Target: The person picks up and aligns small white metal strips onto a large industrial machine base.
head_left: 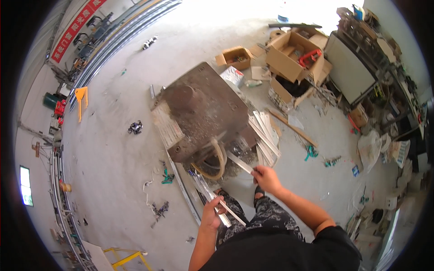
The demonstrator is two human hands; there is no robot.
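A red banner [77, 30], far left, carries a line of large white characters; marks on the silvery package [232, 76] are unreadable.

Around me was a workshop: a grimy machine [199, 99] ahead of the right grip [266, 178], long metal bars [129, 30] far to that grip's left, scraps [167, 176] littering the floor [106, 158].
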